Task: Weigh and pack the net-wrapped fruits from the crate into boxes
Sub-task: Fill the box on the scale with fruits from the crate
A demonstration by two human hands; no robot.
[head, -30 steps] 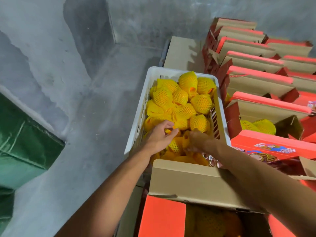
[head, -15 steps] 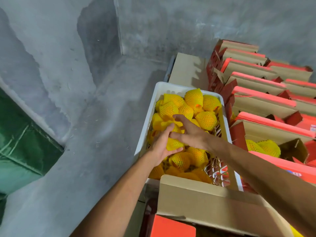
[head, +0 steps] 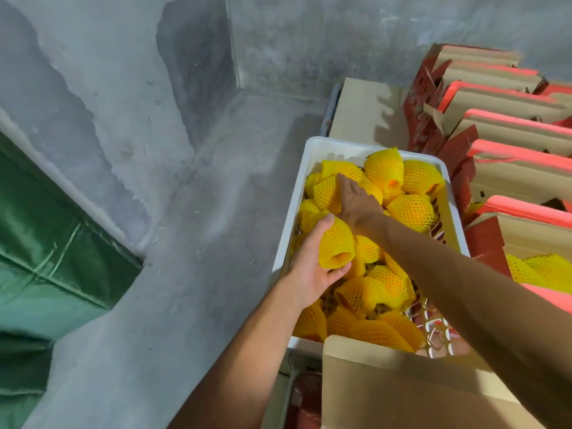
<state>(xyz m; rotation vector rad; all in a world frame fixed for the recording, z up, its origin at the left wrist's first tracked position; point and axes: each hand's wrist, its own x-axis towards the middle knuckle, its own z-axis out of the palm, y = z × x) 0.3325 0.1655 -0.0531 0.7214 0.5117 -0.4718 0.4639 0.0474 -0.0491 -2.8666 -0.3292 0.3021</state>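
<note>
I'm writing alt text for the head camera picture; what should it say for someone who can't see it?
A person's left hand grips a yellow net-wrapped fruit in a white crate full of them, while the right hand lies on another further back. Red-and-brown cardboard boxes stand open to the right, on a grey concrete floor.

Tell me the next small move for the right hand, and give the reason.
Probably close the right hand on the fruit under it and lift. The left hand already holds a fruit, while the right only rests on one in the crate.
</note>
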